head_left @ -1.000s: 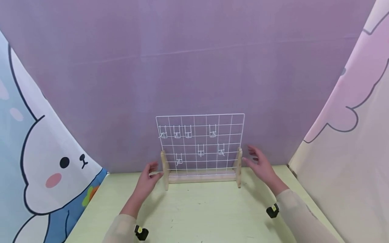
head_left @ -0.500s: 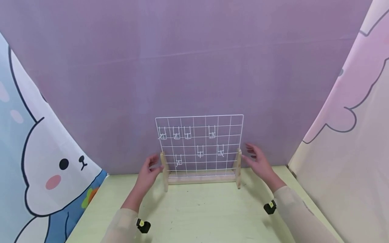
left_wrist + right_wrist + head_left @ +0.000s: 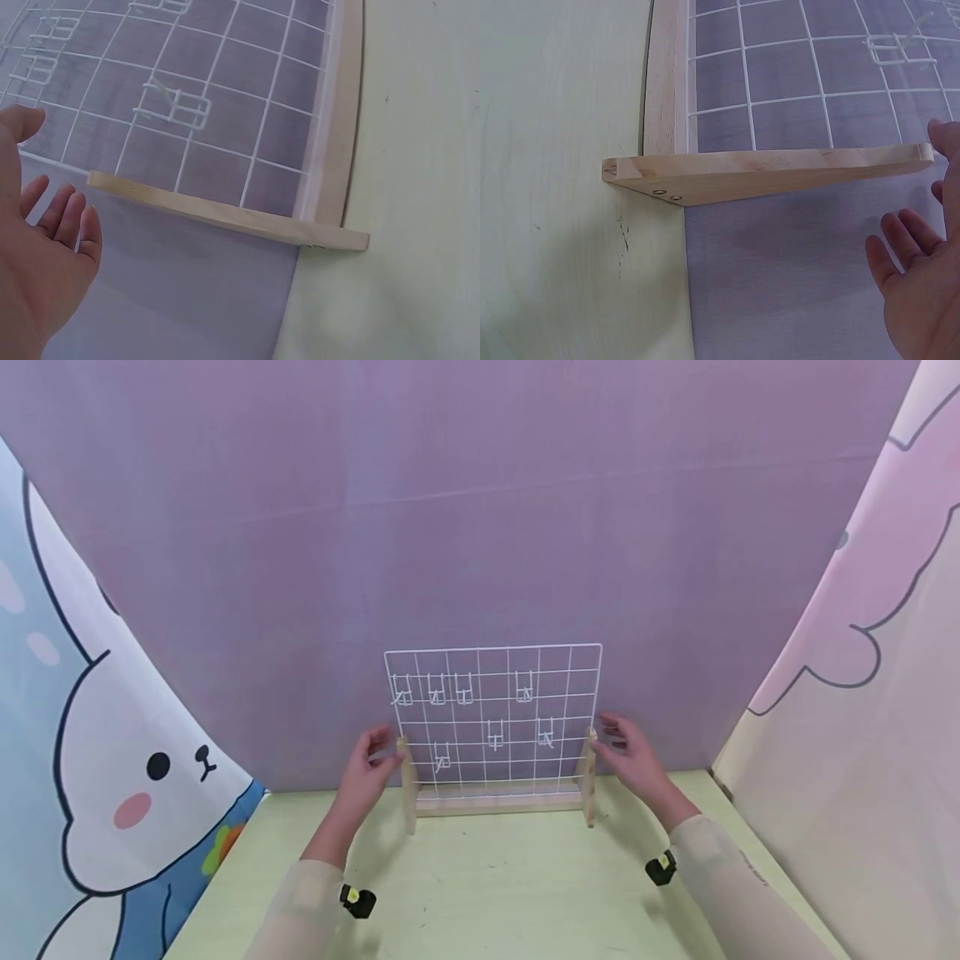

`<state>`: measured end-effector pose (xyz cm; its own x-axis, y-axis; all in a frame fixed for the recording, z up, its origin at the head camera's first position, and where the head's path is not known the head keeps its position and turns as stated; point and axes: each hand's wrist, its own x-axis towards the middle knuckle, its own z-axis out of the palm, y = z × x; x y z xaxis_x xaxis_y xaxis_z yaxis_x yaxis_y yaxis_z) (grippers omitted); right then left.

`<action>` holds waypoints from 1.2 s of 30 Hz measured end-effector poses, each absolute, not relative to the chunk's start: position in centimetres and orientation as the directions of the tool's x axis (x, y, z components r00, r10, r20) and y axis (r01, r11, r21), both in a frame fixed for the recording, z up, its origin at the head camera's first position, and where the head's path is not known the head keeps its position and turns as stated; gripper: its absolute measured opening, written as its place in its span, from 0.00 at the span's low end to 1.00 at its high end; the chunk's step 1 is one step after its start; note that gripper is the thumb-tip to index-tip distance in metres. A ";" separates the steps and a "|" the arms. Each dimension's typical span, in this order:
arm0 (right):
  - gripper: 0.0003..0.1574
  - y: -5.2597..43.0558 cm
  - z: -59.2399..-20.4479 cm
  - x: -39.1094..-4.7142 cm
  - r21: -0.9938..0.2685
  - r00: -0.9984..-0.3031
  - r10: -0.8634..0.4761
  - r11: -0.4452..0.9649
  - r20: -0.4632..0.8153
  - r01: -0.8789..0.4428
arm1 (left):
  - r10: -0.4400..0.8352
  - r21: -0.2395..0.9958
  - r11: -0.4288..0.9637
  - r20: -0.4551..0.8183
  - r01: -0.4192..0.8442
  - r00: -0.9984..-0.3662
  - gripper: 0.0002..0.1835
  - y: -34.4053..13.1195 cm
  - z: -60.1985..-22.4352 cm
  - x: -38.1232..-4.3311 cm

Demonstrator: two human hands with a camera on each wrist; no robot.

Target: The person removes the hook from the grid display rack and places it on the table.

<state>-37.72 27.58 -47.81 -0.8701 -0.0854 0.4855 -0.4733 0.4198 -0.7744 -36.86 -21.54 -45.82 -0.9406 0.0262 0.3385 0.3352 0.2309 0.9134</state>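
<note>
A white wire grid rack (image 3: 495, 648) stands upright in a wooden stand (image 3: 498, 807) near the back of the table. Several white wire hooks (image 3: 524, 697) hang on it at different heights. My left hand (image 3: 362, 781) is beside the left wooden post (image 3: 409, 789), fingers relaxed and holding nothing. In the left wrist view, a gap shows between that hand (image 3: 45, 270) and the post (image 3: 225, 214). My right hand (image 3: 637, 764) is at the top of the right post (image 3: 589, 785), its thumb close to it; contact cannot be told. Its fingers (image 3: 900, 240) are loosely bent around nothing.
The pale yellow-green table (image 3: 487, 893) spreads in front of the stand. Right behind the rack hangs a purple cloth backdrop (image 3: 480, 527). Printed cloths border the table, a rabbit one (image 3: 105, 718) at left and a pale pink one (image 3: 847, 760) at right.
The left hand has risen alongside the left post and moved slightly closer to it. The right hand has shifted left toward the right post. The rack stands in the same place.
</note>
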 end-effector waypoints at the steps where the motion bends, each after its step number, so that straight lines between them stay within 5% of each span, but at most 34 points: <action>1: 0.36 27.5 -47.9 -37.7 -0.775 -0.870 -0.087 0.418 0.485 -0.474 | 0.022 0.913 0.231 0.341 0.337 -0.940 0.31 -21.5 -45.7 -36.9; 36: 0.21 26.5 -49.0 -39.0 -0.755 -0.877 -0.065 0.481 0.476 -0.446 | -0.052 0.885 0.107 0.460 0.453 -0.886 0.25 -19.4 -41.3 -38.2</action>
<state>-39.02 26.48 -49.01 -0.8769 -0.0652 0.4762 -0.4457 0.4809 -0.7550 -38.18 -19.39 -41.29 -0.8864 -0.0520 0.4601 0.4531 0.1075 0.8850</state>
